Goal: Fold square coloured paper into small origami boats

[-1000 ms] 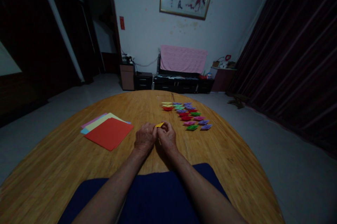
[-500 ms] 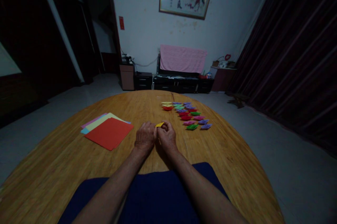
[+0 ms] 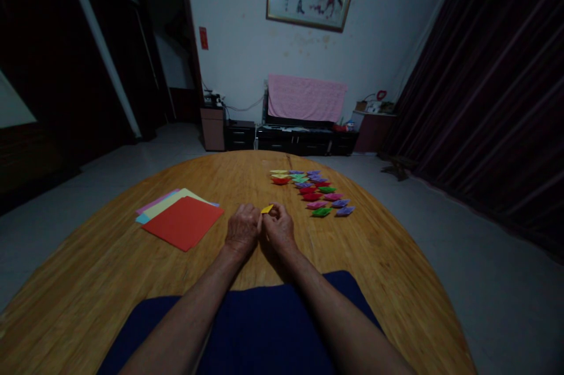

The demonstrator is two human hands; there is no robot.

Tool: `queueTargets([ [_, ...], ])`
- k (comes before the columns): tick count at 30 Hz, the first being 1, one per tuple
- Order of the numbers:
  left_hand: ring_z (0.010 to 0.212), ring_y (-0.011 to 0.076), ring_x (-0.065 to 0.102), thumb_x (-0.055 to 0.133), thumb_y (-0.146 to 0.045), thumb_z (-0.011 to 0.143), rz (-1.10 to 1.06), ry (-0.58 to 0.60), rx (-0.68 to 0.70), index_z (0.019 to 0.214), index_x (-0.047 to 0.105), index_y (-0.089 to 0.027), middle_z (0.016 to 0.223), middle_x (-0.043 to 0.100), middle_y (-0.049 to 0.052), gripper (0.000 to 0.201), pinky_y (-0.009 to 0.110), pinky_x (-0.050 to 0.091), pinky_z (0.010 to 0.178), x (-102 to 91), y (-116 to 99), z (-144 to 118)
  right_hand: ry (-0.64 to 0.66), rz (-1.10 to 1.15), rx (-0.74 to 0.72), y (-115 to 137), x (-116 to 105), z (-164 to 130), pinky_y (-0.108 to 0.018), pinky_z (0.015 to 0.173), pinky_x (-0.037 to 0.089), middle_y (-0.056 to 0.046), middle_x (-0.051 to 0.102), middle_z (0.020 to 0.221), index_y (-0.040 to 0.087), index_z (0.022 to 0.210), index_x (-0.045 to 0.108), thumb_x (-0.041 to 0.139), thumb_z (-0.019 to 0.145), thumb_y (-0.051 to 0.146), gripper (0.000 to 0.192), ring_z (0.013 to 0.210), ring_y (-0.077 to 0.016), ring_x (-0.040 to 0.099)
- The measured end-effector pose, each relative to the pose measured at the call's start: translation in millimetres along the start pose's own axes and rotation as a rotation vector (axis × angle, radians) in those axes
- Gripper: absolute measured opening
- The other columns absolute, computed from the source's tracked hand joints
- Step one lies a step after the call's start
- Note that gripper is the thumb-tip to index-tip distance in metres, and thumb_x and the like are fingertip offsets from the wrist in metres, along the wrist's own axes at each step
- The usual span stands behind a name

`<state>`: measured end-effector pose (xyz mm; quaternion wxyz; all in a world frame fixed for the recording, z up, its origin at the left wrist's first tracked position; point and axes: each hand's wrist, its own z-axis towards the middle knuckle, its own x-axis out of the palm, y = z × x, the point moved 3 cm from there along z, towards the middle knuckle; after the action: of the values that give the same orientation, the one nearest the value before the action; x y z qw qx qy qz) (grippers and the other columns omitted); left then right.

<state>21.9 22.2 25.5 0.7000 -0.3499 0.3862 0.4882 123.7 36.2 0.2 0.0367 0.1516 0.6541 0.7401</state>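
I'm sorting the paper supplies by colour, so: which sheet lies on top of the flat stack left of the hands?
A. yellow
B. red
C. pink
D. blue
B: the red sheet lies on top of the stack, with yellow, pink and blue edges showing only beneath it on the wooden table.

Matt paper sheets (image 3: 180,219), smooth wooden table (image 3: 374,263)

Your hands (image 3: 259,229) meet mid-table (image 3: 374,263), folded piece (image 3: 267,208) between them. Paper stack (image 3: 180,219) lies to their left, folded pieces (image 3: 315,193) behind-right.
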Motion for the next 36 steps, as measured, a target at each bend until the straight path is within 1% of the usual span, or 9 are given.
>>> queueTargets([
  [6,0.089,0.0248,0.058,0.047,-0.025,0.095,0.012,0.002,-0.003,0.083,0.068,-0.018,0.089,0.066,0.011,0.025,0.033,0.040,0.071,0.2,-0.7,0.2,0.000,-0.003,-0.001,-5.0,-0.7,2.6,-0.024,0.060,0.049,0.000,0.067,0.077,0.020,0.098,0.057,0.054,0.058,0.025,0.040,0.067,-0.0154,0.064],
  [11,0.088,0.0240,0.058,0.046,-0.023,0.096,0.039,-0.030,0.016,0.082,0.067,-0.018,0.088,0.066,0.010,0.026,0.033,0.040,0.073,1.8,1.7,-0.6,-0.006,-0.041,0.046,2.0,-7.8,5.9,-0.025,0.062,0.049,-0.002,0.068,0.084,0.019,0.098,0.061,0.060,0.057,0.028,0.042,0.072,-0.0167,0.063],
  [15,0.088,0.0243,0.058,0.045,-0.020,0.095,0.052,-0.059,0.027,0.084,0.067,-0.018,0.088,0.066,0.010,0.025,0.034,0.042,0.074,3.2,2.1,-1.7,-0.019,-0.012,-0.004,14.8,-14.0,6.9,-0.026,0.062,0.048,-0.002,0.064,0.073,0.017,0.080,0.064,0.062,0.064,0.040,0.028,0.067,-0.0156,0.060],
  [18,0.088,0.0245,0.058,0.044,-0.021,0.096,0.036,-0.054,0.027,0.085,0.068,-0.017,0.088,0.066,0.010,0.026,0.034,0.044,0.075,3.4,1.2,-2.0,0.047,0.015,0.053,19.0,-16.2,7.1,-0.025,0.057,0.046,0.000,0.062,0.067,0.016,0.077,0.063,0.064,0.061,0.038,0.027,0.062,-0.0145,0.057],
  [21,0.092,0.0249,0.059,0.048,-0.026,0.095,-0.040,-0.091,0.027,0.102,0.069,-0.017,0.096,0.067,0.011,0.024,0.035,0.046,0.079,3.8,2.8,-1.8,0.052,0.004,0.099,18.2,-21.8,10.7,-0.024,0.055,0.045,0.001,0.061,0.065,0.017,0.079,0.062,0.063,0.059,0.035,0.027,0.059,-0.0139,0.056],
  [25,0.107,0.0258,0.059,0.057,-0.020,0.085,-0.188,-0.158,-0.059,0.128,0.059,-0.013,0.117,0.066,0.014,0.043,0.035,0.049,0.090,9.1,15.8,-0.1,0.039,-0.038,0.057,15.2,-31.6,19.4,-0.023,0.055,0.045,0.002,0.061,0.065,0.017,0.079,0.061,0.061,0.058,0.032,0.026,0.061,-0.0138,0.056],
  [28,0.103,0.0226,0.064,0.056,-0.014,0.083,-0.302,-0.100,-0.102,0.122,0.064,-0.013,0.112,0.070,0.011,0.039,0.032,0.050,0.092,16.8,27.4,2.1,0.084,-0.062,0.037,12.6,-36.4,23.0,-0.023,0.053,0.043,0.003,0.059,0.062,0.017,0.078,0.061,0.062,0.058,0.032,0.026,0.057,-0.0126,0.054],
  [32,0.095,0.0194,0.069,0.056,-0.017,0.087,-0.474,-0.042,-0.135,0.108,0.072,-0.016,0.103,0.074,0.009,0.026,0.029,0.053,0.087,21.0,36.6,3.3,0.196,-0.096,0.004,9.5,-38.3,21.7,-0.023,0.053,0.043,0.003,0.060,0.061,0.017,0.078,0.062,0.063,0.062,0.033,0.023,0.054,-0.0123,0.053],
  [36,0.094,0.0178,0.070,0.059,-0.014,0.086,-0.580,-0.037,-0.134,0.100,0.076,-0.018,0.100,0.077,0.006,0.022,0.027,0.053,0.086,19.3,38.1,2.5,0.207,-0.207,-0.089,2.5,-42.2,23.3,-0.024,0.056,0.046,0.002,0.062,0.061,0.018,0.077,0.064,0.061,0.067,0.030,0.016,0.056,-0.0139,0.056],
])
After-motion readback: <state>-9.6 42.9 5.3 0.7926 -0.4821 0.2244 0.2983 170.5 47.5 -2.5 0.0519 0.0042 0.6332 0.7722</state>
